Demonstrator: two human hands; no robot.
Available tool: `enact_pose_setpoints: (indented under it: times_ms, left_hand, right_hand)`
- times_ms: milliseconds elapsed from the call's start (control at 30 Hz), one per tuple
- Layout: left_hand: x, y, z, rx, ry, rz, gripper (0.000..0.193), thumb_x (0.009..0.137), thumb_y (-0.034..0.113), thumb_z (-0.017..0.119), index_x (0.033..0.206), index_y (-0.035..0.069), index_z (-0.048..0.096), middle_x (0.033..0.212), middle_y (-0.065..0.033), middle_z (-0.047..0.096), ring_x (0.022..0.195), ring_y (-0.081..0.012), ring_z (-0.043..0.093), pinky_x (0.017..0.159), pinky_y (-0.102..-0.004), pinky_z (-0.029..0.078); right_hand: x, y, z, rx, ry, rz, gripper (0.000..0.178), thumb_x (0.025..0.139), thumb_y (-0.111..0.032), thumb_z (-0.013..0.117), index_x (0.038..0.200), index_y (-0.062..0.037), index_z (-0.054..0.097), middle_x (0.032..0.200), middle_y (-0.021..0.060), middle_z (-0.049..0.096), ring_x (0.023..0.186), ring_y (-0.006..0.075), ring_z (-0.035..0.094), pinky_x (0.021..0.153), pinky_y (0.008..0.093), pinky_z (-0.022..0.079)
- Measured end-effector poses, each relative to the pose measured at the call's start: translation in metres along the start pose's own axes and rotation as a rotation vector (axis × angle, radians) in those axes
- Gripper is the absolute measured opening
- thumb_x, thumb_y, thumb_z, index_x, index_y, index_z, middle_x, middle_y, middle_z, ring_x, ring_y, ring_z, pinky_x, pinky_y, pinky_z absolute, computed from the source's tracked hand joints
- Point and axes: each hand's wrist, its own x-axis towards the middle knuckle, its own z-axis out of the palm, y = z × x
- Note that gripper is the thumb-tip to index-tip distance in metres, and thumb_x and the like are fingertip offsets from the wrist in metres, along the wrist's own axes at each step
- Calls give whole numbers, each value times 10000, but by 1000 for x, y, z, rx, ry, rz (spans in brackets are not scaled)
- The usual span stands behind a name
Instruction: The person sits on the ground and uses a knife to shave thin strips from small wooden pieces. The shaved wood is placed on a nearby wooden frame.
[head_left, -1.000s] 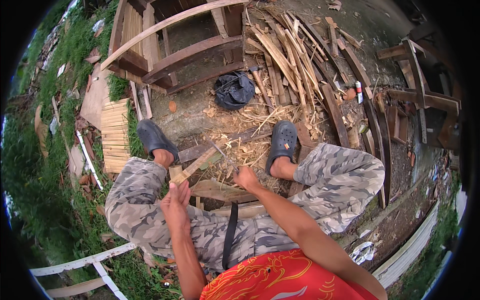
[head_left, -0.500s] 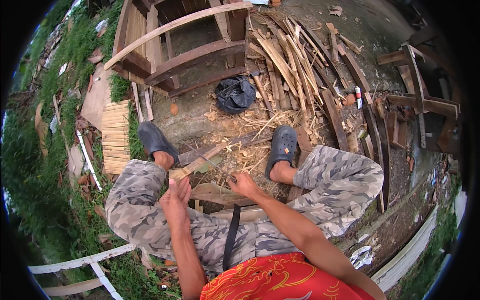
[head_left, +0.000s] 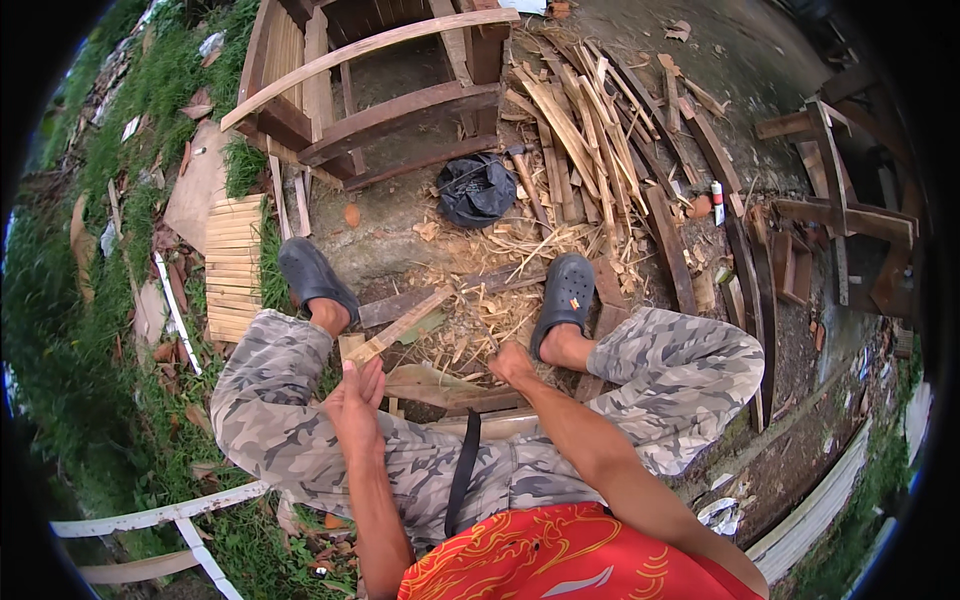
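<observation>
Head view: person sits low, knees apart, feet in dark clogs (head_left: 312, 278) planted on bare ground. Left hand (head_left: 357, 398) is closed around the near end of a pale wooden stick (head_left: 400, 327), which angles up and away between the legs, likely held out clear of the body for working. Right hand (head_left: 512, 364) is fisted low beside the right ankle; what it holds, I cannot tell. Shavings (head_left: 480, 300) litter the ground under the stick. Beyond lie a black bag (head_left: 476, 190), piled wood strips (head_left: 590, 130) and a timber frame (head_left: 380, 110).
</observation>
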Motion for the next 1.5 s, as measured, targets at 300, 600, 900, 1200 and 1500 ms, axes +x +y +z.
enact_pose_setpoints:
  times_ms: [300, 600, 900, 1200, 1500]
  left_hand:
    - [0, -7, -7, 67, 14, 19, 507, 1034, 321, 545, 1163, -166, 605, 1221, -280, 628, 1152, -293, 638, 1005, -349, 521]
    - [-7, -17, -16, 146, -76, 124, 425, 1033, 289, 562, 1074, -119, 674, 1082, -136, 672, 1038, -159, 627, 1000, -303, 499]
    - [-9, -16, -12, 283, -174, 126, 386, 1026, 298, 588, 879, -53, 653, 832, 21, 579, 762, -46, 472, 713, -211, 409]
    - [-8, -15, -13, 276, -143, 121, 407, 1042, 267, 556, 724, 23, 492, 743, 57, 456, 693, -48, 345, 620, -220, 300]
    - [-9, -22, -26, 313, -104, 75, 356, 1041, 295, 549, 1023, -58, 582, 985, -71, 584, 890, -114, 522, 844, -261, 406]
  right_hand:
    - [-2, -5, -6, 19, -40, -95, 288, 834, -234, 610, 979, -9, 715, 898, 304, 680, 911, 470, 662, 827, 513, 531]
    - [-2, -19, -15, 17, 45, -296, 239, 855, -229, 617, 974, -46, 715, 731, 279, 651, 731, 446, 671, 691, 507, 535]
    - [-8, -27, -26, 142, -3, -415, 304, 845, -226, 599, 950, 45, 691, 701, 260, 667, 691, 417, 683, 710, 478, 552]
    - [0, -24, -26, 169, -136, -508, 323, 843, -257, 589, 923, 36, 698, 803, 306, 666, 824, 465, 668, 782, 496, 537]
    - [5, -17, -9, 68, -45, -536, 328, 833, -252, 611, 1022, -5, 715, 893, 321, 676, 862, 461, 673, 801, 497, 546]
